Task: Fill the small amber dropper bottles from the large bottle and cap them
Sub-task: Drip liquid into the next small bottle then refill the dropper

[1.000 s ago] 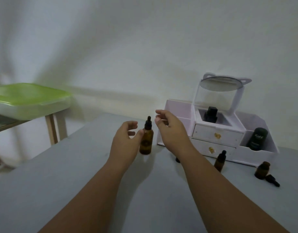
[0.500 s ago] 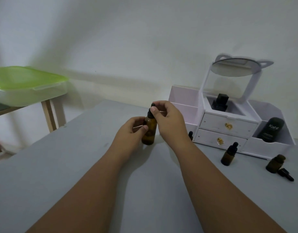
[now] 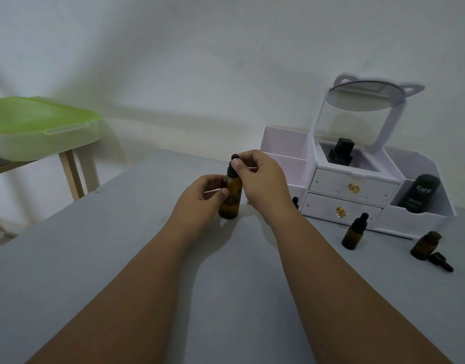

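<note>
The fingers [image 3: 236, 164] of the right hand [image 3: 264, 185] are curled in close and pinch the black dropper cap [image 3: 230, 169] at the top of the large bottle [image 3: 230, 202]. The thumb comes at it from the front and the other fingers from behind. Just below, the left hand [image 3: 199, 202] wraps the amber body of the large bottle from its left side, with the thumb across the glass.

The large bottle stands upright on the table [image 3: 115, 258], its long axis vertical, so the cap lies straight above the left hand's grip and directly under the right fingertips. The likely next move is a twist about that vertical axis, then a straight lift of the dropper.

To the right of the large bottle, past the right forearm, stands a capped small bottle [image 3: 354, 232]. Farther right again is an open small bottle [image 3: 424, 246], with a loose dropper [image 3: 441, 262] lying beside it. Both sit in front of the white organiser [image 3: 352, 187], nearer the right hand than the left.
</note>
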